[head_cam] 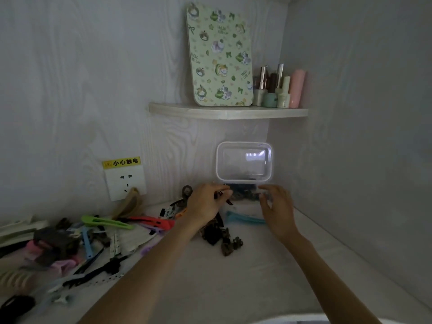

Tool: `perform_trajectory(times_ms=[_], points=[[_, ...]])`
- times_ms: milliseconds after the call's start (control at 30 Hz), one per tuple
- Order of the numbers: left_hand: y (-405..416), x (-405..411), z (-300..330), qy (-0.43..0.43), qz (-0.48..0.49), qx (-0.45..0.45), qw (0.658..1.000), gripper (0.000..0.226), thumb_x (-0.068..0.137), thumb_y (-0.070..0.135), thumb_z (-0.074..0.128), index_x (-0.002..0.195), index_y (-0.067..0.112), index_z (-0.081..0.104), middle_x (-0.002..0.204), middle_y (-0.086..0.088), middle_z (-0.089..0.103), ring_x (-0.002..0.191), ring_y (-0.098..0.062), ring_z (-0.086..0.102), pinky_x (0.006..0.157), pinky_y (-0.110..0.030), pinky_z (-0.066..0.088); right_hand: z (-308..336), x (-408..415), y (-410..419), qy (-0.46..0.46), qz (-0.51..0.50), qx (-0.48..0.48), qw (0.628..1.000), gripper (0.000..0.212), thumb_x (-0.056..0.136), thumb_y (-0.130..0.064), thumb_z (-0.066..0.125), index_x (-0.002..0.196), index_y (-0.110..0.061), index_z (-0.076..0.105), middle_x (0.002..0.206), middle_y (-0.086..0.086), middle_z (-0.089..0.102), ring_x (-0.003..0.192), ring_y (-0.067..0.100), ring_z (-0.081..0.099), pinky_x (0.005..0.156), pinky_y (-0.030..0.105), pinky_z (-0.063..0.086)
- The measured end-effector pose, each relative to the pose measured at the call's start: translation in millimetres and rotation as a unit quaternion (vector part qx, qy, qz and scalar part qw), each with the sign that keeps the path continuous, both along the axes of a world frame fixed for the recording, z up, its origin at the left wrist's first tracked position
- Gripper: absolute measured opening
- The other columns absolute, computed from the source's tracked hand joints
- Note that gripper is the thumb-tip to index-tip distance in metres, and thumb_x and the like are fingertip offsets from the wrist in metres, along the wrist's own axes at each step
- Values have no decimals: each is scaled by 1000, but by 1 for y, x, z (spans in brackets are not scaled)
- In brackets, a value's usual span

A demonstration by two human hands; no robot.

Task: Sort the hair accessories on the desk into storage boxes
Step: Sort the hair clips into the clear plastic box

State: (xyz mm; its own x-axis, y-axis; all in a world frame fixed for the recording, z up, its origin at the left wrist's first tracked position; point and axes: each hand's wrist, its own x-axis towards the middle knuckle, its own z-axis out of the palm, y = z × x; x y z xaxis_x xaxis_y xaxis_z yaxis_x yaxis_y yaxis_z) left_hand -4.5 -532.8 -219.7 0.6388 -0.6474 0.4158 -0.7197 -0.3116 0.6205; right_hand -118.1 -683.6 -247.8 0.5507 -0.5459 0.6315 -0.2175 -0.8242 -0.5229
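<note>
Head view: you are at the loading step, both hands working at the clear storage box point(243, 199) that stands at the far right of the desk point(257, 277), against the back wall under the corner shelf point(229, 111). Its transparent lid point(244, 161) stands up behind it, long side running left to right, hollow face turned toward you. Your left hand point(205, 204) has its fingers drawn together in a pinch on a small dark clip point(219, 195) at the box's left rim; which way that clip points cannot be told at this size. Your right hand point(277, 206) is spread and slightly curled at the box's right side, apparently steadying it; whether it touches the wall of the box cannot be told. Dark accessories already lie inside. Just near of the box a blue clip point(245, 218) lies flat, long axis left to right, and a heap of dark patterned clips point(222, 239) sits between your forearms. The unsorted bulk lies well apart at near left: a green clip point(106, 222) and an orange clip point(152, 222), both long and lying left to right, among bands and combs. In my judgement the next move calls for releasing the pinched clip over the opening, then taking up the dark heap nearest, with the box kept from sliding. Most of the sorting remains.
</note>
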Motion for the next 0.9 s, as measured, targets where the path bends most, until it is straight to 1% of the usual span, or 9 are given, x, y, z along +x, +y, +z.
perform_trajectory(times_ms=[133,233,367,433,500,600,667,833,900], points=[[50,5,7,-7,48,-43,998,25,91,29,56,114,23,64,101,16,63,91,-1,58,78,-17,43,10,-5,21,-38,-24,-100,994,17,84,-12,60,101,-15,65,99,5,66,97,25,54,90,30,39],[104,17,5,8,103,28,994,13,86,29,64,95,23,69,89,10,66,79,-5,60,64,-17,42,26,10,68,-29,89,-86,992,16,89,-13,56,100,-18,66,96,0,67,93,19,56,78,29,48],[137,23,-2,44,81,119,989,28,71,48,73,85,25,67,78,16,62,75,8,50,61,-10,39,20,52,116,160,210,-89,960,29,92,-17,50,120,-17,58,119,4,61,112,22,52,88,28,40],[143,21,-9,97,6,162,982,42,61,55,77,91,27,66,88,17,63,80,4,57,67,-13,46,10,69,125,284,230,-79,927,47,84,-12,57,130,-18,50,131,6,52,122,25,46,99,33,39],[145,21,-19,81,-30,193,977,47,60,56,78,96,29,66,95,16,63,81,2,58,68,-14,47,9,79,128,331,233,-71,912,50,79,-5,55,126,-22,52,131,5,52,119,26,48,98,37,42],[146,25,-28,24,3,176,984,31,72,47,73,98,31,70,93,15,63,81,0,59,62,-12,40,17,86,126,335,248,-67,907,49,76,-1,51,116,-27,61,119,2,60,109,24,57,89,38,48],[150,31,-31,-16,36,156,987,23,78,39,68,100,33,71,98,16,64,91,-3,60,67,-14,40,22,90,122,343,263,-48,900,46,82,-5,51,122,-26,59,121,3,60,111,23,57,93,37,47],[161,42,-37,-41,126,98,986,21,81,32,67,102,31,69,102,12,70,91,-7,62,75,-24,48,8,103,118,323,230,-43,917,32,86,-34,47,114,-31,62,116,-1,66,112,21,56,101,39,36],[159,42,-37,-43,171,70,982,20,81,30,65,101,32,69,100,12,70,89,-9,62,69,-22,44,3,103,120,292,217,-49,930,26,85,-38,48,104,-31,64,104,-3,68,106,20,54,92,35,26]])
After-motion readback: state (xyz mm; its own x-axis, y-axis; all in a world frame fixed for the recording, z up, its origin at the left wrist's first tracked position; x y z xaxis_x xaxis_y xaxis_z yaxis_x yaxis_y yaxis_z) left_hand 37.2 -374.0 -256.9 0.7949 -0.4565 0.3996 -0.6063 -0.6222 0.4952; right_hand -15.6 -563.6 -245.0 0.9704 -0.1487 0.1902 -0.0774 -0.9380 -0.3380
